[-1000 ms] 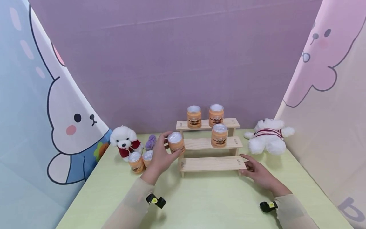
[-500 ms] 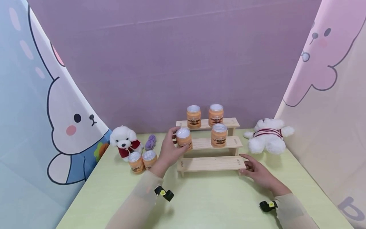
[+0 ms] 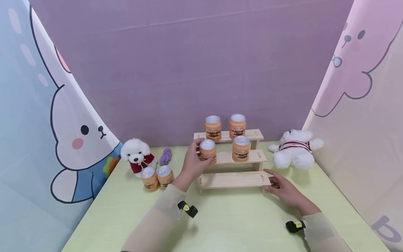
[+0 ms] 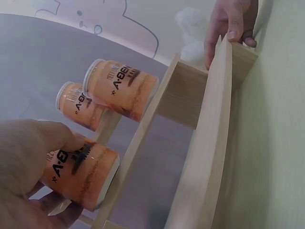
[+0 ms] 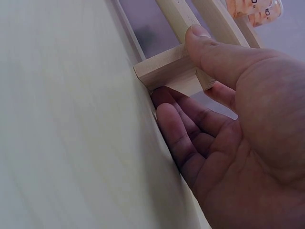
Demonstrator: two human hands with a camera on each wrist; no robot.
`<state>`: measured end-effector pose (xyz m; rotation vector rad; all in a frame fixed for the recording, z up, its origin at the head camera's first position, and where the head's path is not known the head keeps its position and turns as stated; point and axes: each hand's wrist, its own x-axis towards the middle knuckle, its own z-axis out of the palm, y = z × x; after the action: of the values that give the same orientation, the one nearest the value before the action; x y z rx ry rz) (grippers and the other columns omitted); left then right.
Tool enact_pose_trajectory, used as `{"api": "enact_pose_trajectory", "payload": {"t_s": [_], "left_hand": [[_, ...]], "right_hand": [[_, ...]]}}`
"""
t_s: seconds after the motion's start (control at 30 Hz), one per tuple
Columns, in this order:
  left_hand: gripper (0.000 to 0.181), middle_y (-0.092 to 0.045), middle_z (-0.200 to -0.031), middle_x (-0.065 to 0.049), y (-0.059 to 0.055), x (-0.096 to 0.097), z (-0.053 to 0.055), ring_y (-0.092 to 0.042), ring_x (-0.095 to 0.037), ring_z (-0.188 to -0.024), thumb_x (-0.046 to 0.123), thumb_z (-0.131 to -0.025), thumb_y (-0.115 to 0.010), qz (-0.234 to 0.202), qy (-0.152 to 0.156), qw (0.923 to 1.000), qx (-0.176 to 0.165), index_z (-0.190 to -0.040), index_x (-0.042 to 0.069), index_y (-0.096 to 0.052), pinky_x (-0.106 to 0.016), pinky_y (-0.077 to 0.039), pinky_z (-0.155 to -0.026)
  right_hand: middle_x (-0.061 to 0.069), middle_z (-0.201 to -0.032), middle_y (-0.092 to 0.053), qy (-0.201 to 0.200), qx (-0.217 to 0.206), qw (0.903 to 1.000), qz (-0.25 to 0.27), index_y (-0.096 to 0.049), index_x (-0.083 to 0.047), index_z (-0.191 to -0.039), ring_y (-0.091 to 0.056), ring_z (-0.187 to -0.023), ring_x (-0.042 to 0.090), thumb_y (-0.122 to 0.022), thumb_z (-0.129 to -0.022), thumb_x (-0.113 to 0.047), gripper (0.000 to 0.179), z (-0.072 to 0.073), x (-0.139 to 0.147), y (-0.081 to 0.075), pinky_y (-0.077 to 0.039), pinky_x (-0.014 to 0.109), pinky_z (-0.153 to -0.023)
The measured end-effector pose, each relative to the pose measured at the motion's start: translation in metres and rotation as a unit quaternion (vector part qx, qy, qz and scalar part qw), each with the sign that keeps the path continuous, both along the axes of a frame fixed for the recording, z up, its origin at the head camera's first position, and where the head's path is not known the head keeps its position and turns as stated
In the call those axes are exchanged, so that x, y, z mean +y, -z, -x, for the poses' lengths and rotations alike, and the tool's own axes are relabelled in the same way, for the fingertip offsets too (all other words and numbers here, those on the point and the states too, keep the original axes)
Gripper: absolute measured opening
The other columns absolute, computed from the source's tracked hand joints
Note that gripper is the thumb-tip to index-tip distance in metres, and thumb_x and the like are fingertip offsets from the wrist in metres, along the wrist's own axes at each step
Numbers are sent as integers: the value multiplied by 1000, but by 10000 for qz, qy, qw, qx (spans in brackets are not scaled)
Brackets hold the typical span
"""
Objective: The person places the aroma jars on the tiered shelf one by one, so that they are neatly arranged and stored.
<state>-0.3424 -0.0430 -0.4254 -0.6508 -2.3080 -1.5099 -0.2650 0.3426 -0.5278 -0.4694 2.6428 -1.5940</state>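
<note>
Orange, with a pale round lid and dark lettering, the short cylindrical can (image 3: 208,153) sits at the centre of the head view, over the left part of the middle plank of a three-step stand of pale bare wood (image 3: 234,180). The left hand (image 3: 193,160) has its thumb and fingers curled round the can's side, spread only as wide as its girth. Whether the base bears on the plank I cannot tell; in the left wrist view its lower rim is at least very near the wood.

The right hand (image 3: 282,189), right of centre, pinches the stand's lowest plank at its right end, thumb on the wood and the other fingers bent in underneath.

The can looks stiff-walled and probably fairly light, though its fill is hidden; the shiny surface may be a little slippery, so the mid-side, below the lid, seems the best place to take hold. The stand looks rigid but light enough to shift if knocked, and its plank ends offer a good grip.

The can's long axis is roughly upright, lid up, lettering towards the lower edge of the head view. The stand's long axis runs left to right across the frame.
</note>
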Motion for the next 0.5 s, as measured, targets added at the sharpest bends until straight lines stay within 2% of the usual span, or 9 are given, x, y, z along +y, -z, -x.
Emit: {"api": "enact_pose_trajectory", "payload": {"t_s": [0.17, 0.4, 0.5], "left_hand": [[82, -54, -136, -11, 2, 4, 3, -58, -29, -120, 8, -85, -88, -20, 25, 10000, -77, -152, 11, -41, -46, -55, -98], [75, -53, -136, -13, 4, 10, 4, -58, -31, -123, 8, -87, -86, -280, 60, 9986, -452, -145, 7, -40, -44, -54, -103], [74, -53, -136, -13, 5, 13, 4, -58, -31, -124, 9, -88, -86, -269, 66, 9986, -450, -146, 7, -40, -44, -53, -104]], "right_hand": [[21, -126, -67, 12, -3, 10000, 18, -33, -7, -162, -68, -106, 22, -73, -100, -17, 74, 0, 0, 1, -57, 27, -85], [21, -127, -67, 11, -45, 10000, 21, -33, -8, -162, -68, -108, 24, -73, -100, -18, 74, 0, 0, 0, -57, 27, -86], [21, -127, -66, 7, -46, 10000, 33, -33, -8, -162, -67, -108, 26, -73, -100, -19, 74, 0, 0, 0, -56, 27, -86]]}}
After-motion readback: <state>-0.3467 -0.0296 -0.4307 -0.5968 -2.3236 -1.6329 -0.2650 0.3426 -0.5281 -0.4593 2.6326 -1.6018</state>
